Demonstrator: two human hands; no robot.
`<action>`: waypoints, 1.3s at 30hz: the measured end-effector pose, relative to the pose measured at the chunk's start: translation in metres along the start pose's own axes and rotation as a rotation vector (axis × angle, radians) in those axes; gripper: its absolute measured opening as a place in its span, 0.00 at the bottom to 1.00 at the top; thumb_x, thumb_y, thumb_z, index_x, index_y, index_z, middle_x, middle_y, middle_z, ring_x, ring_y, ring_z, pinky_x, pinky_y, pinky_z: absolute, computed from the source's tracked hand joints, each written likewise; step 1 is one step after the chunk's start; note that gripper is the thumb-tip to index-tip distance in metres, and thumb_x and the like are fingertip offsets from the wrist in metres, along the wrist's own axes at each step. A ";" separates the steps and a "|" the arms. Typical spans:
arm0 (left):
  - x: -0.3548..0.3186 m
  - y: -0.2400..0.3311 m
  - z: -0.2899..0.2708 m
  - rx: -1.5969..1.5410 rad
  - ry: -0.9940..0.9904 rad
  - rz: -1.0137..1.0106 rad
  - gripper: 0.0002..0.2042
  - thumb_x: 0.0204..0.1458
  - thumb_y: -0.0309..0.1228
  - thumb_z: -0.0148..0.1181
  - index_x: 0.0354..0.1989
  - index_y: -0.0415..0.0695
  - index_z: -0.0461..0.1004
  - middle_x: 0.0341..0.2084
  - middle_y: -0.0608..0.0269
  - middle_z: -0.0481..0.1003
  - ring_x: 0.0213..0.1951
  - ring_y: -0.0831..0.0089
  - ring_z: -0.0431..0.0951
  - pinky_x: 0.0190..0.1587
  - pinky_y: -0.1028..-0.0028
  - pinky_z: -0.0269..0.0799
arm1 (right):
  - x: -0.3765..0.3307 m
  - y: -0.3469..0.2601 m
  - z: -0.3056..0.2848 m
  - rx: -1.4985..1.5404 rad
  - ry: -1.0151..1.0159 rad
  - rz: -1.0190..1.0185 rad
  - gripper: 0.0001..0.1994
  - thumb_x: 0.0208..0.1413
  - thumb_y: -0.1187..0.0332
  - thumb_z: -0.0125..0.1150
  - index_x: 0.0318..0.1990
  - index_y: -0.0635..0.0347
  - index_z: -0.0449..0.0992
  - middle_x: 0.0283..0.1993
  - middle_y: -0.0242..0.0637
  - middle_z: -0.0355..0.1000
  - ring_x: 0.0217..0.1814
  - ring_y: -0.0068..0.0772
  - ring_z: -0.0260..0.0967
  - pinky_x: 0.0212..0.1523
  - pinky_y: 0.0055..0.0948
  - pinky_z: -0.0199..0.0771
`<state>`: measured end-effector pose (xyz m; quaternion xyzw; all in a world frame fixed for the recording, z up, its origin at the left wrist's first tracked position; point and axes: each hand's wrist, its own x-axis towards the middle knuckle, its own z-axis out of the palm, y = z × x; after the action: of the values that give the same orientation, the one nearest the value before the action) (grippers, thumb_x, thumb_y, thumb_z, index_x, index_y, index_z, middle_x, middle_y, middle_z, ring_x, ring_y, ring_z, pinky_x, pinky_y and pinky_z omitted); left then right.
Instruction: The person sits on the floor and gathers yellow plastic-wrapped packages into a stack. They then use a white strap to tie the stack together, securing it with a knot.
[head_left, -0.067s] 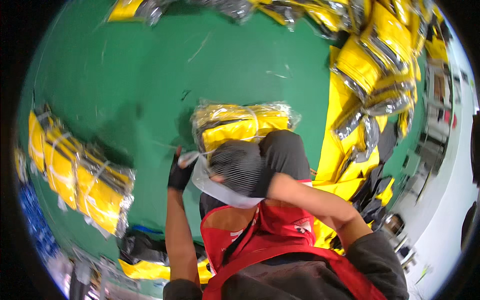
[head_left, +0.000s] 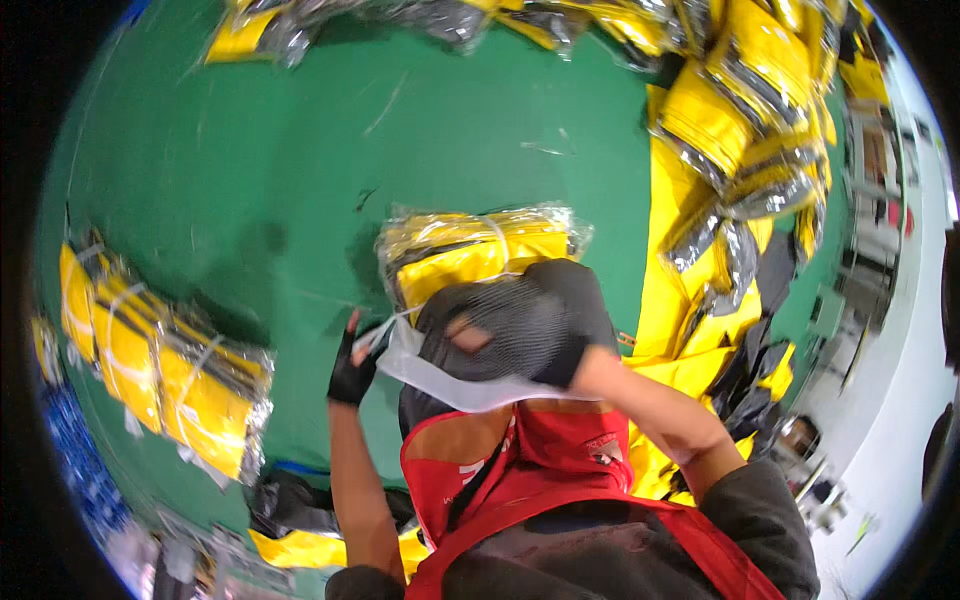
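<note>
Black-gloved left hand [head_left: 352, 372] pinches a clear plastic bag [head_left: 440, 375]; right hand [head_left: 520, 335], inside it, grips a dark folded garment [head_left: 560, 300] above the green desk [head_left: 300, 180].

right hand [head_left: 500, 335] blurred inside the dark mesh cloth [head_left: 520, 325], its fingers indistinct, yellow bundle [head_left: 470, 250] behind the cloth partly covered, packets [head_left: 760, 110] beyond the bundle cut by the rim

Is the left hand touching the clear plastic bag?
Touching. In the head view the gloved left hand grips the edge of the clear plastic bag; no gap shows between them.
</note>
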<state>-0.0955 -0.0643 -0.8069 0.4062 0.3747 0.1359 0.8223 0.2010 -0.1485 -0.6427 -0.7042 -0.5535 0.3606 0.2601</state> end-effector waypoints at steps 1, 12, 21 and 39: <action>-0.027 0.015 -0.023 0.067 -0.008 -0.123 0.33 0.51 0.38 0.54 0.63 0.42 0.47 0.53 0.55 0.63 0.53 0.66 0.65 0.55 0.68 0.58 | -0.022 0.018 -0.026 -0.065 0.112 0.065 0.07 0.45 0.66 0.58 0.29 0.60 0.74 0.31 0.42 0.72 0.33 0.41 0.71 0.36 0.31 0.70; 0.082 0.072 0.150 1.323 -0.231 0.771 0.20 0.40 0.42 0.63 0.33 0.38 0.70 0.27 0.52 0.71 0.32 0.55 0.71 0.39 0.63 0.66 | -0.077 0.117 0.046 -0.260 0.654 0.104 0.28 0.33 0.51 0.69 0.43 0.56 0.72 0.42 0.41 0.67 0.44 0.43 0.63 0.45 0.38 0.63; 0.086 0.058 0.176 1.812 -0.568 0.857 0.23 0.38 0.52 0.60 0.12 0.44 0.69 0.09 0.56 0.65 0.17 0.60 0.68 0.23 0.64 0.61 | -0.081 0.137 0.068 -0.314 0.553 -0.077 0.20 0.35 0.47 0.61 0.23 0.55 0.73 0.25 0.34 0.66 0.28 0.39 0.65 0.30 0.36 0.61; -0.021 0.039 0.045 1.413 0.166 0.587 0.36 0.39 0.41 0.65 0.55 0.36 0.58 0.47 0.44 0.65 0.48 0.50 0.65 0.52 0.59 0.59 | -0.347 0.329 0.171 -0.881 0.293 1.042 0.22 0.47 0.65 0.52 0.52 0.53 0.63 0.51 0.45 0.64 0.51 0.48 0.62 0.53 0.45 0.58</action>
<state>-0.0739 -0.0764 -0.7485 0.9063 0.3098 0.1070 0.2670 0.2156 -0.5728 -0.9214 -0.9593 -0.1976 0.0814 -0.1845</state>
